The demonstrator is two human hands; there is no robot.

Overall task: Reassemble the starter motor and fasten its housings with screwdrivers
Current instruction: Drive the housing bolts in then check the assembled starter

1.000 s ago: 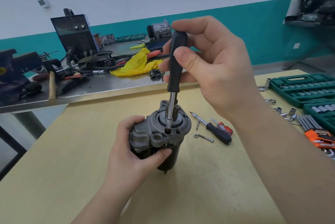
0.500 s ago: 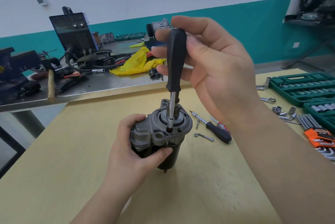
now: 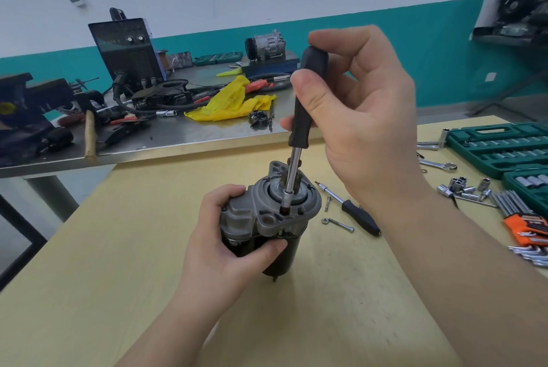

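The left hand (image 3: 228, 236) hides the starter motor (image 3: 267, 218) body's near side. Right of the right hand (image 3: 364, 117), the socket case (image 3: 498, 147) runs off-frame.

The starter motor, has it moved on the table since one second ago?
No. The starter motor stands upright at the same spot beside the spare screwdriver lying on the wooden table, held by the left hand.

L hand (image 3: 228, 236) grips low; R hand (image 3: 364, 117) pinches above.

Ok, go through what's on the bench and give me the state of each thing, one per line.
starter motor: upright, gripped by left hand
screwdriver: near vertical, tip on the housing, handle held by right hand
socket case: open
second screwdriver: lying flat on the wooden table
loose bolt: lying flat
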